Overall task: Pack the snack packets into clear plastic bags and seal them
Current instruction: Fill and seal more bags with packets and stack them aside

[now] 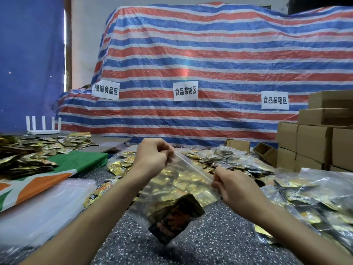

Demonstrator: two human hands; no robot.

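Both hands hold one clear plastic bag point(181, 182) by its zip edge. The left hand point(152, 156) pinches the farther, higher end between curled fingers and thumb, and the right hand point(236, 188) pinches the nearer, lower end the same way. The zip edge runs taut and slanted from one hand to the other. The bag's long axis drops from that edge toward the person, mouth up and bottom corner down. A dark snack packet point(175, 219) lies tilted in the bag's lower part, below and between the hands. Under the hands is the speckled surface point(210, 240). Loose gold packets point(198, 159) lie just beyond the hands, filled bags point(315, 197) are right of the right hand, and cardboard boxes point(315, 146) stand farther off.
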